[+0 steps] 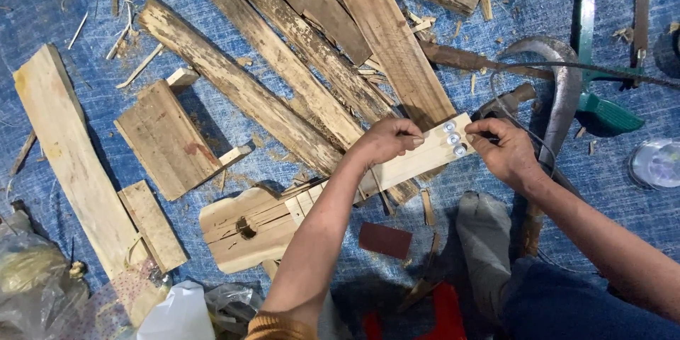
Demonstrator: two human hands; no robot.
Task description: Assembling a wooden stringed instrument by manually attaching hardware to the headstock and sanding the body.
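A guitar-shaped wooden piece lies on the floor mat, loose planks at its twelve o'clock, a sickle at three, a sanding block just right of its body.

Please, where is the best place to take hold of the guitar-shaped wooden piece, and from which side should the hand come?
Probably the narrow neck, gripped across its width from above, below the three round metal pieces. It is slim with straight edges; the left hand already holds it there and the right hand is at its end. The wide body lies flat on the blue mat, offering less purchase.
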